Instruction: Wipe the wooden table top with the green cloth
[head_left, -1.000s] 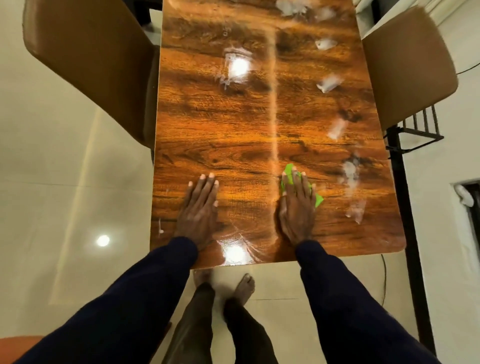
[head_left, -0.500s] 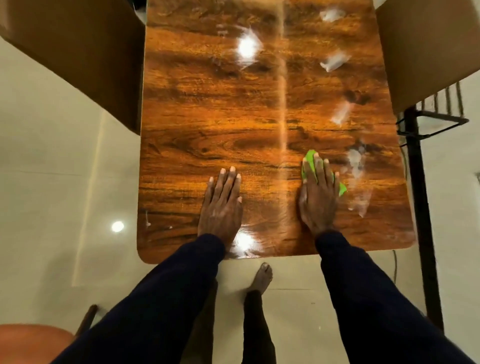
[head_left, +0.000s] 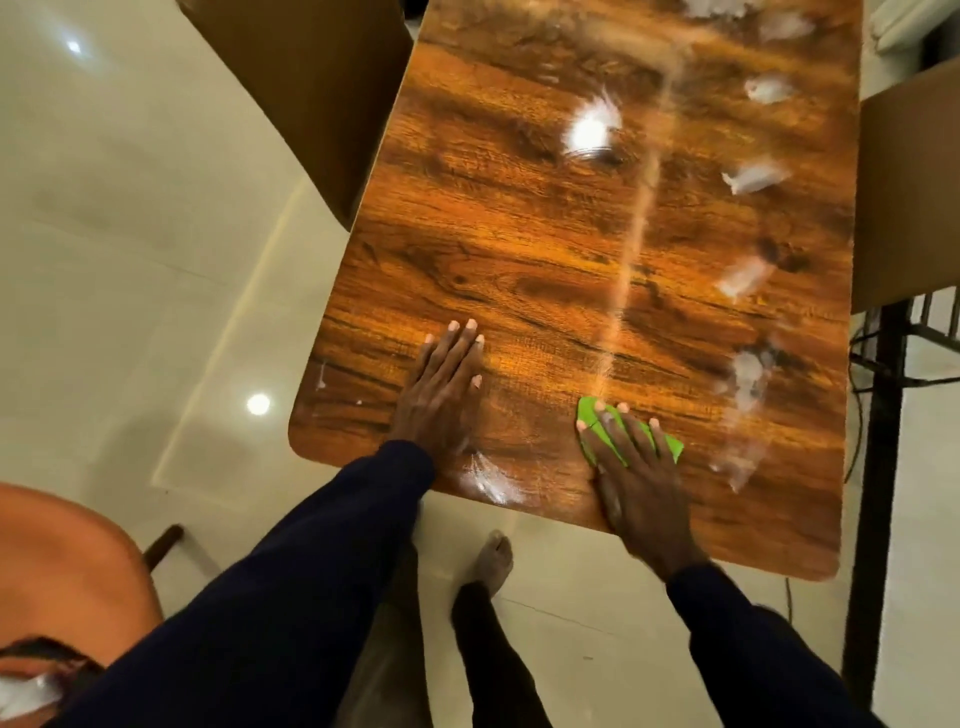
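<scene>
The glossy wooden table top (head_left: 545, 249) fills the upper middle of the head view, with bright light reflections on it. My right hand (head_left: 641, 488) lies flat near the table's near edge and presses the small green cloth (head_left: 592, 423) onto the wood; the cloth shows under and beyond my fingers. My left hand (head_left: 441, 389) rests flat, palm down, fingers together, on the bare wood to the left, holding nothing. Dark sleeves cover both forearms.
A brown chair back (head_left: 317, 88) stands at the table's left side and another brown chair (head_left: 906, 192) at its right. An orange seat (head_left: 57, 566) is at the lower left. A black metal stand (head_left: 878, 447) rises beside the table's right edge. My bare foot (head_left: 493, 564) is on the tiled floor.
My right hand slid the green cloth back toward the table's near edge. The view shifted and tilted, so the table now sits to the right. My left hand stayed flat on the wood.
</scene>
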